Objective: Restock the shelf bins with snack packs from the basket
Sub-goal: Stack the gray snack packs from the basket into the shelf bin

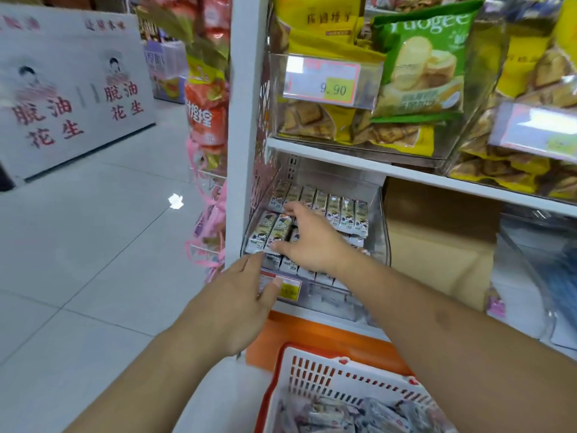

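We face a white shelf unit in a shop, with a pale tiled floor to its left and a white sign board with red characters standing on it. On the upper shelf sit clear bins stuffed with yellow biscuit bags and one green bag, with a price tag clipped to the front. Beside the lower bin stands a brown cardboard box.

At the bottom of the view is our red-and-white basket, loose snack packs heaped inside it. Above it, the clear lower bin holds rows of the same small packs standing upright, a back row and a nearer row.

Our right hand reaches into the bin, spread across the nearer row, thumb at the front of the packs and fingers over their tops; we cannot tell whether its grip closes on a pack or only presses them. Our left hand rests at the bin's front left corner, fingers fairly straight, thumb touching the small price label, its grip wide and holding nothing.
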A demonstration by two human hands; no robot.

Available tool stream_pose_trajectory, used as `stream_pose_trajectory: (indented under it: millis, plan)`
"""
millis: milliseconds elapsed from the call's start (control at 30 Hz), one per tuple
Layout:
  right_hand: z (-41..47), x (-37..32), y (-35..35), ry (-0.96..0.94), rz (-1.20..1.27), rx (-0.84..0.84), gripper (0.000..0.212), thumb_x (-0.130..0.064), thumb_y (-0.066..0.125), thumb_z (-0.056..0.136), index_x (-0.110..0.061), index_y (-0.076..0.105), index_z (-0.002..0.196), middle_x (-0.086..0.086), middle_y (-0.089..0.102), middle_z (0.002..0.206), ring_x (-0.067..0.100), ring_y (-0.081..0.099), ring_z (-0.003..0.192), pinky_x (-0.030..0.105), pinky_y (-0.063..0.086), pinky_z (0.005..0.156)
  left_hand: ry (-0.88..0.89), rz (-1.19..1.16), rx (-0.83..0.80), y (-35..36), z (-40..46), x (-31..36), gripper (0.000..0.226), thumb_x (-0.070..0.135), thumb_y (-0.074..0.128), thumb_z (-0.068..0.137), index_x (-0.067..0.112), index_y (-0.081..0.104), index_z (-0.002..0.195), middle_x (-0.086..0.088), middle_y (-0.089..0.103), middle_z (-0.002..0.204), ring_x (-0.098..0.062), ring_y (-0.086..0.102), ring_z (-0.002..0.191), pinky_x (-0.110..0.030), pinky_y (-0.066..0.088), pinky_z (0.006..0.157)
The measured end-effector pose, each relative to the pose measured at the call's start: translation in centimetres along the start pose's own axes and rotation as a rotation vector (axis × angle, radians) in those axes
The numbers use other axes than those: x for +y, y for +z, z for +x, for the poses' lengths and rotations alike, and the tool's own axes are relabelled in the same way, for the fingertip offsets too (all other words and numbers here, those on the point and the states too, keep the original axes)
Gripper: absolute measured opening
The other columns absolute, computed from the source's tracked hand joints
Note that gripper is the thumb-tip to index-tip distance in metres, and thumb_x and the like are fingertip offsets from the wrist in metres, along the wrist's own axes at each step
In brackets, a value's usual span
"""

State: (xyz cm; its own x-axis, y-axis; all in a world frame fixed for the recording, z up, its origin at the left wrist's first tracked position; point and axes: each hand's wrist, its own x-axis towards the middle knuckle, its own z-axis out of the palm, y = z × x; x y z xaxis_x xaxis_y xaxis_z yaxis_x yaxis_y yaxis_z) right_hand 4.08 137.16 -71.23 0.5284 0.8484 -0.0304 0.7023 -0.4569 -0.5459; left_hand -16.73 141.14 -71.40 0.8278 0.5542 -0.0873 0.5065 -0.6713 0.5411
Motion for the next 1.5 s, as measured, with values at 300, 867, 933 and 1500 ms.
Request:
stream_pose_trajectory:
  millis: [300, 867, 933, 1500]
  plan:
    - [-2.3, -0.2, -1.0, -0.010, 0.014, -0.002, 0.097, -0.050, 0.077, 0.092, -0.029, 0.019, 0.166, 0.002, 0.030, 0.170, 0.024, 0.025, 0.156, 0.042, 0.029, 0.125, 0.036, -0.006, 0.056, 0.1, -0.2, 0.6, 0.065, 0.054, 0.033, 0.107, 0.030, 0.013, 0.164, 0.009, 0.020, 0.170, -0.017, 0.031, 0.151, -0.034, 0.031, 0.119]
    - [-26.3, 12.7, 4.3, 0.165, 0.063, -0.089, 0.017, -0.020, 0.060, 0.105, -0.019, 0.063, 0.121, -0.005, 0.061, 0.114, 0.012, 0.057, 0.103, 0.017, 0.040, 0.082, 0.113, 0.141, -0.171, 14.8, -5.3, 1.6, 0.065, 0.056, 0.039, 0.097, 0.015, 0.045, 0.148, -0.011, 0.046, 0.148, -0.033, 0.048, 0.135, -0.046, 0.044, 0.111]
    - [-28.1, 15.1, 7.3, 0.234, 0.024, -0.240, 0.010, -0.018, 0.058, 0.105, -0.019, 0.064, 0.112, -0.001, 0.059, 0.110, 0.018, 0.058, 0.097, 0.030, 0.044, 0.083, 0.039, 0.192, -0.186, 18.1, -6.4, -0.6, 0.095, 0.073, 0.022, 0.086, 0.011, 0.029, 0.158, -0.018, 0.029, 0.161, -0.039, 0.032, 0.147, -0.051, 0.033, 0.120]
    - [-29.7, 20.1, 24.4, 0.375, -0.080, -0.609, 0.061, -0.023, 0.060, 0.096, -0.031, 0.043, 0.154, 0.005, 0.057, 0.146, 0.037, 0.041, 0.127, 0.049, 0.044, 0.104, -0.211, 0.114, -0.228, 25.8, -8.0, -6.1, 0.086, 0.069, 0.033, 0.099, 0.034, -0.019, 0.158, 0.008, -0.012, 0.169, -0.037, 0.010, 0.154, -0.060, 0.023, 0.123]
